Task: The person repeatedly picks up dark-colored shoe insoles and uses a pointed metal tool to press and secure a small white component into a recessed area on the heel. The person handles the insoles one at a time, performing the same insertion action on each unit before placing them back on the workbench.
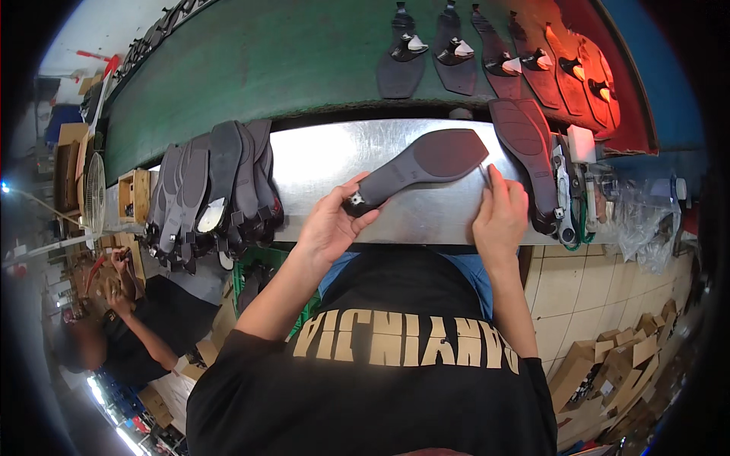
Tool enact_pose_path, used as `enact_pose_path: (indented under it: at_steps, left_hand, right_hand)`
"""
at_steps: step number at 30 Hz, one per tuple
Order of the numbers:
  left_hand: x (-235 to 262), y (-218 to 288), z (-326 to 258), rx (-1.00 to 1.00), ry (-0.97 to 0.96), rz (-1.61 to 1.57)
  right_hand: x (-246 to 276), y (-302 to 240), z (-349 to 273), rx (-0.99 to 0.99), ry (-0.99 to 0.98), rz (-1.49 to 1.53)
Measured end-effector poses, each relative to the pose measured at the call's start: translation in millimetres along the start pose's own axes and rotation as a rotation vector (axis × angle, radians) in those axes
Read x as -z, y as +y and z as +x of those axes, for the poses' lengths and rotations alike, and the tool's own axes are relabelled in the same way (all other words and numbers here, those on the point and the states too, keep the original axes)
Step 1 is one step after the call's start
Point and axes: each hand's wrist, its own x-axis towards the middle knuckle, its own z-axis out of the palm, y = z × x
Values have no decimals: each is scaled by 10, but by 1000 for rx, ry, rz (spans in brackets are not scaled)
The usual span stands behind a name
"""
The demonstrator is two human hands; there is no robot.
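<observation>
My left hand (pixel 328 222) is closed around the heel end of a dark grey shoe sole (pixel 407 169). The sole is tilted over a shiny metal work surface (pixel 304 163), its underside up and its squared toe toward the right. A black heel part with a pale tip shows at my left fingers. Close beside the toe, my right hand (pixel 502 216) has thumb and fingers pinched together. Something thin and grey pokes up from that pinch near the toe's edge; its kind is too small to make out.
A pile of dark soles (pixel 220 163) lies left of me; more soles (pixel 525 144) lie at the right. Behind, a green conveyor belt (pixel 266 61) carries a row of shoe parts (pixel 456 57). Scissors (pixel 563 190) and plastic bags (pixel 650 220) are at the right. Another person (pixel 144 327) works at left.
</observation>
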Motion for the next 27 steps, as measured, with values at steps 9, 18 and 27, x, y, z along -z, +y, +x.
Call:
enact_pose_path:
  at_steps: [9,18,27]
  left_hand:
    - [-215,-146,65,268,-2,-392]
    - [-666,-252,-24,327,41,-385]
    - [-472,-376,21,136,-35,-257]
  right_hand:
    - [403,-466,-199,-325,-427,1004]
    - [26,-560,-394,-210,-509,1079]
    - [17,-439,-368,-394,-505,1280]
